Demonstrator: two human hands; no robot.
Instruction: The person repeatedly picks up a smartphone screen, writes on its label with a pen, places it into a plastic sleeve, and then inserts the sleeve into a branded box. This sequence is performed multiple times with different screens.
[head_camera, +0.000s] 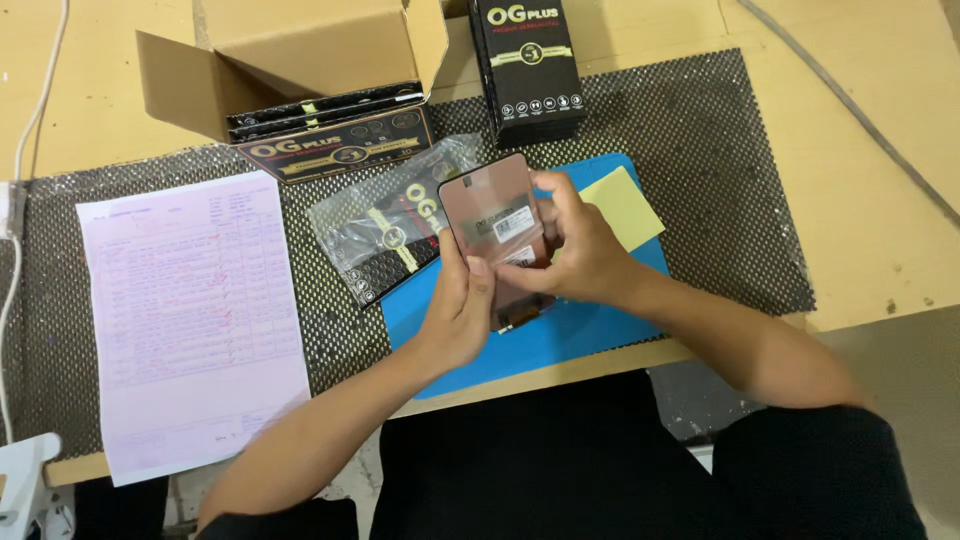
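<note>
Both of my hands hold a flat copper-coloured phone screen panel (492, 212) with a small white sticker on its back, tilted above a blue mat (610, 330). My left hand (457, 312) grips the panel's left edge and lower part, thumb on its face. From the right, my right hand (580, 250) closes on it, fingers curled over the right edge and thumb near the sticker. The panel's lower end is hidden by my hands.
A clear bubble bag (385, 225) with a black box inside lies left of the panel. An open cardboard carton (300, 50) holds black boxes; another black box (527, 65) lies behind. A pink paper form (190, 310), a yellow sheet (625, 205), a black mesh mat (720, 170) and a white cable (30, 120) are there.
</note>
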